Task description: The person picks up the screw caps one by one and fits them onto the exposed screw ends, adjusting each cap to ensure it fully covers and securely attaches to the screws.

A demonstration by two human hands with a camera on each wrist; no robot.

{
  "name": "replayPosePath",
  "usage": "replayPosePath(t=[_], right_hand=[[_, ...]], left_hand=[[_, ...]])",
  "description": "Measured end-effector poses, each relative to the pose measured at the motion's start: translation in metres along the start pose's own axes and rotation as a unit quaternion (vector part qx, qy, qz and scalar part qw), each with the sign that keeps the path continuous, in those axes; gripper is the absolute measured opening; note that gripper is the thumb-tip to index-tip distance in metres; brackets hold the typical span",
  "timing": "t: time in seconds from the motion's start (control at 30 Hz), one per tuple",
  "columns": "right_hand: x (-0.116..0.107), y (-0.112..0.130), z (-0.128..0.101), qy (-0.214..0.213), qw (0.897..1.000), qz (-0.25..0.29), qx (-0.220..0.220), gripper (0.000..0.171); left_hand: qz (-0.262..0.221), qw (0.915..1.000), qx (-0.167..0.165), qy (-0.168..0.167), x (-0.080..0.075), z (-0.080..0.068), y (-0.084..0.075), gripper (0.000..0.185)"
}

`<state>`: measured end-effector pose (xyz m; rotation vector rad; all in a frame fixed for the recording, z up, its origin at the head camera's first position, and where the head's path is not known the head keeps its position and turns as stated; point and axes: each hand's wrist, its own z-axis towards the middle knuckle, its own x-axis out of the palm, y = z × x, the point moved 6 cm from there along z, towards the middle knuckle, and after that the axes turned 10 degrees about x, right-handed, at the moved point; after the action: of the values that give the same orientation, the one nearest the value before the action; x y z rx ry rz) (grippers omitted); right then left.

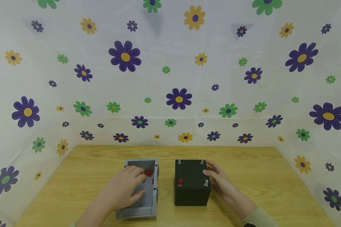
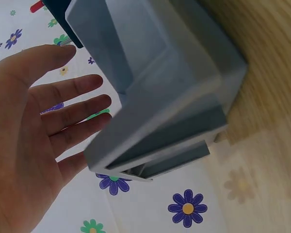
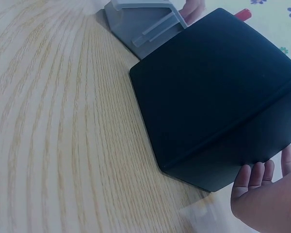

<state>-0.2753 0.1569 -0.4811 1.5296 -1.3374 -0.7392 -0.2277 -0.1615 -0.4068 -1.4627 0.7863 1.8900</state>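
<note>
A grey open bin (image 1: 154, 193) lies on the wooden table, with small red pieces (image 1: 148, 173) at its far end. My left hand (image 1: 132, 180) reaches into it with straight fingers close to the red pieces, and holds nothing. In the left wrist view the left hand (image 2: 53, 111) is spread beside the grey bin (image 2: 160, 97). To the right stands a black box (image 1: 191, 192) with silver posts at its top corners. A red cap (image 1: 180, 182) sits on the front left post. My right hand (image 1: 215, 178) rests against the box's right side, and its fingertips (image 3: 254, 175) touch the black box (image 3: 213, 92).
The wooden table (image 1: 258, 176) has bare surface to the left, to the right and behind both boxes. A white cloth with flower prints (image 1: 179, 97) walls in the back and both sides.
</note>
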Motion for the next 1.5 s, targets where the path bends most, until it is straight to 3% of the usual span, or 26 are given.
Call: replayPosePath(t=[0.53,0.9,1.27,1.5], right_hand=[[-0.001,-0.001,0.002,0.0,1.0,0.004,0.001,0.064],[0.0,-0.001,0.002,0.004,1.0,0.004,0.0,0.063],[0.0,0.001,-0.001,0.005,1.0,-0.001,-0.005,0.065],[0.0,0.0,0.0,0.001,1.0,-0.001,-0.002,0.064]], left_hand=[[-0.024,0.9989,-0.033,0.024,0.013,-0.009,0.014,0.027],[-0.033,0.9978,-0.049,0.031,0.014,-0.014,0.02,0.029],[-0.03,0.9985,-0.04,0.021,0.012,-0.02,0.022,0.04],[-0.03,0.9976,-0.046,0.042,0.009,-0.023,0.027,0.045]])
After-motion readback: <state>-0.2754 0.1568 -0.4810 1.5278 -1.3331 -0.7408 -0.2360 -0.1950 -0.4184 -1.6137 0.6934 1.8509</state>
